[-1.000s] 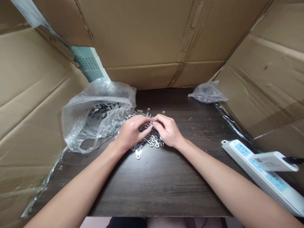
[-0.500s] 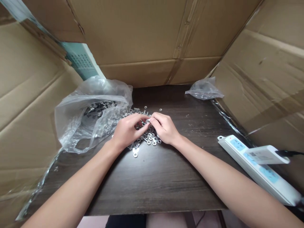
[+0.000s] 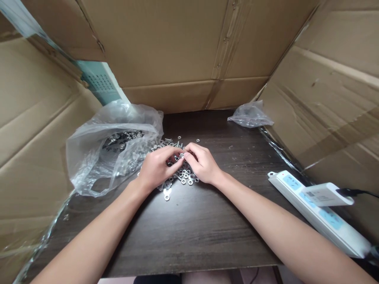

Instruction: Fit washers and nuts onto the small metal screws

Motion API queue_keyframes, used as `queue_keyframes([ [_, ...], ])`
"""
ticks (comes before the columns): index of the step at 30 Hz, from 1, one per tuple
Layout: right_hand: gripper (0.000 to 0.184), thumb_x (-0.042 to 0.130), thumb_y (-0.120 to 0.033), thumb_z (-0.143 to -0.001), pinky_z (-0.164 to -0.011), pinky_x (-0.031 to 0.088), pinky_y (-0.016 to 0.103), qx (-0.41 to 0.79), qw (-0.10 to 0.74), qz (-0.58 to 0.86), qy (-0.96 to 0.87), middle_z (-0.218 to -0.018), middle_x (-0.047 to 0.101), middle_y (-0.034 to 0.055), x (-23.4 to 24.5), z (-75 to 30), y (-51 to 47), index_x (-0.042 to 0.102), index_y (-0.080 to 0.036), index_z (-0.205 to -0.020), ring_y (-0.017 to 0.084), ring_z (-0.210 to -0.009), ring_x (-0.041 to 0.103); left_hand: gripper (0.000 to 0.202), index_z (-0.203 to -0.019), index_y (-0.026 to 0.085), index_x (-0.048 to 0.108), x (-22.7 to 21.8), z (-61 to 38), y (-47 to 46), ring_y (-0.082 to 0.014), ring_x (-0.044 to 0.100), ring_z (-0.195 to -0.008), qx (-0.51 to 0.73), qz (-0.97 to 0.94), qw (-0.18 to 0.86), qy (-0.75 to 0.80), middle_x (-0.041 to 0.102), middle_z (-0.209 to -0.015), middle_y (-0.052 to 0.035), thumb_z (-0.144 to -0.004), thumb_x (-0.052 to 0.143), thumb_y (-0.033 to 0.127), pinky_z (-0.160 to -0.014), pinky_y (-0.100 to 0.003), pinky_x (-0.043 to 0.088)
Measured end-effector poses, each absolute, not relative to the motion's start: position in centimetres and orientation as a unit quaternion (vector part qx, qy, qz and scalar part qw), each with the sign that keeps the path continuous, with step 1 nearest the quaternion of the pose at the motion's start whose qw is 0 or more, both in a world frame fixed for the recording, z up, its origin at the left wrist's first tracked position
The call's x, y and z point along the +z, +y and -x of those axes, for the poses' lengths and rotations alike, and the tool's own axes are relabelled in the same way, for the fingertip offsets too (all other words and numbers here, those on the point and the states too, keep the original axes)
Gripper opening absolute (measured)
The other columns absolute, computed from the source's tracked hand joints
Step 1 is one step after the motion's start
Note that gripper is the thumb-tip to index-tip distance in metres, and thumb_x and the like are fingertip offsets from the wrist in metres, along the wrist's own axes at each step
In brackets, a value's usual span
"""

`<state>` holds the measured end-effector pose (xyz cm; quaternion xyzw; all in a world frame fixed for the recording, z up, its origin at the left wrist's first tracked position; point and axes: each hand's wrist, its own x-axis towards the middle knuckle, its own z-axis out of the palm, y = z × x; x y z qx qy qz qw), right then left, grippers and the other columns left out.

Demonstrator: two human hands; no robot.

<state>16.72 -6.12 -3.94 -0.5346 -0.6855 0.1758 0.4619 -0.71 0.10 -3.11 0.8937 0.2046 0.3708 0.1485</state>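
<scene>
Left hand and right hand fingertip to fingertip, each grip pinched narrowly on one small fastener

Facing you across the top of the frame is a brown cardboard back wall, creased low down, with a taped seam running down right of centre. Cardboard also flanks you: a left wall and a right wall, both slanting outward toward the frame's edges, with shiny clear tape along the foot of the right one. Through a gap at upper left you can see a pale green panel. Your dark wood-grain tabletop catches a soft glare near centre; pinkish floor shows at the bottom edge.
</scene>
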Motion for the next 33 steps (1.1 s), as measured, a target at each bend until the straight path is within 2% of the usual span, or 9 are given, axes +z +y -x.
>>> queue_keyframes([
  [7, 0.025, 0.046, -0.029, -0.098, -0.065, 0.037, 0.028, 0.171, 0.464, 0.537, -0.683, -0.072, 0.056, 0.0004, -3.91, -16.64, -6.11, 0.053, -0.019, -0.076, 0.014, -0.067, 0.052, 0.009, -0.1, 0.016, 0.066, -3.12, 0.73, 0.21, -0.0101, 0.062, -0.067, 0.376, -0.893, 0.142, 0.202, 0.067, -0.082, 0.0005, -0.092, 0.064, 0.02, -0.066, -0.022, 0.048],
  [15, 0.01, 0.052, -0.022, -0.092, -0.064, 0.037, 0.027, 0.169, 0.47, 0.532, -0.684, -0.076, 0.056, -0.0002, -3.87, -16.68, -6.23, 0.058, -0.018, -0.086, 0.013, -0.067, 0.051, 0.013, -0.104, 0.016, 0.068, -3.11, 0.76, 0.24, -0.0111, 0.064, -0.07, 0.38, -0.891, 0.138, 0.206, 0.07, -0.086, -0.001, -0.092, 0.064, 0.021, -0.068, -0.022, 0.05],
  [25, 0.024, 0.048, -0.023, -0.095, -0.062, 0.035, 0.027, 0.157, 0.47, 0.53, -0.688, -0.067, 0.052, -0.0007, -3.89, -16.56, -6.1, 0.051, -0.019, -0.071, 0.013, -0.063, 0.048, 0.013, -0.105, 0.017, 0.068, -3.41, 0.73, 0.16, -0.0092, 0.062, -0.065, 0.379, -0.888, 0.158, 0.207, 0.069, -0.086, -0.0002, -0.093, 0.064, 0.022, -0.064, -0.022, 0.049],
  [33, 0.025, 0.047, -0.025, -0.096, -0.064, 0.036, 0.028, 0.173, 0.462, 0.532, -0.688, -0.07, 0.053, 0.0001, -3.85, -16.63, -6.12, 0.051, -0.019, -0.072, 0.014, -0.066, 0.05, 0.013, -0.104, 0.017, 0.067, -3.3, 0.81, 0.09, -0.0102, 0.062, -0.067, 0.369, -0.889, 0.169, 0.213, 0.069, -0.088, -0.0013, -0.094, 0.062, 0.022, -0.065, -0.024, 0.05],
])
